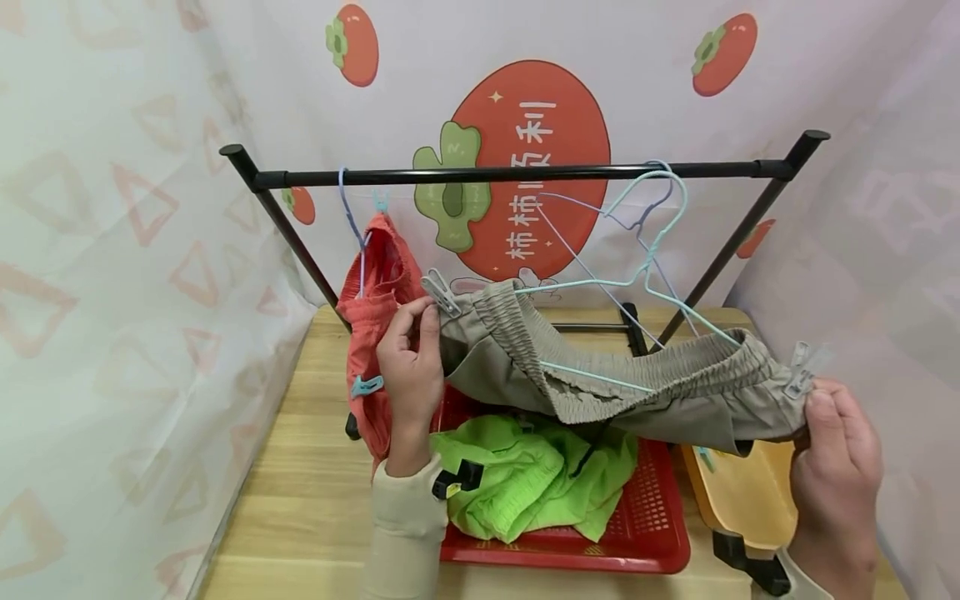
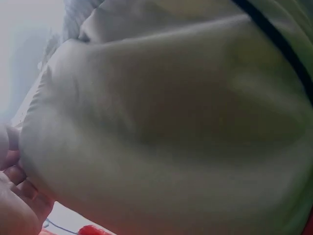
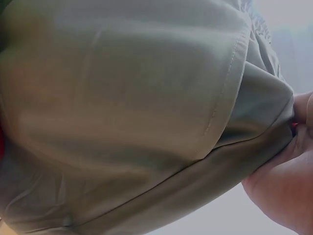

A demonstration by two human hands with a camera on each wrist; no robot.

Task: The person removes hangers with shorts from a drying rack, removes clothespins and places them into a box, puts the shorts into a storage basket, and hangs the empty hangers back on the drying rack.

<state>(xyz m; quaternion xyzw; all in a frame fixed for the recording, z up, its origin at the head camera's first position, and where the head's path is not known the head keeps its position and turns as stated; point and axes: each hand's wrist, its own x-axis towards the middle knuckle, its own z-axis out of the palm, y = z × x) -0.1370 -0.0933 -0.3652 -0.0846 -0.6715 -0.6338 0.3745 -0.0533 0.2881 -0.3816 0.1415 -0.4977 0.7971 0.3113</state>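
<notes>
Grey-green shorts (image 1: 517,350) with a gathered elastic waist stretch between my two hands. My left hand (image 1: 411,358) pinches one side of the waist beside a clear clothespin (image 1: 441,293). On the opposite side, my right hand (image 1: 840,458) grips the fabric just below another clear clothespin (image 1: 801,371). A mint wire hanger (image 1: 651,250) sits inside the waist, its hook overlapping the black bar in the head view. Both wrist views are filled mostly by the shorts' fabric (image 2: 166,127), with fingers at the edge.
A black rack (image 1: 465,175) stands across the wooden table (image 1: 300,500). Red shorts (image 1: 371,325) hang at its left; a purple hanger (image 1: 573,250) hangs behind the grey-green shorts. Below are a red basket (image 1: 667,533) holding lime-green clothing (image 1: 525,475) and a yellow tray (image 1: 757,500).
</notes>
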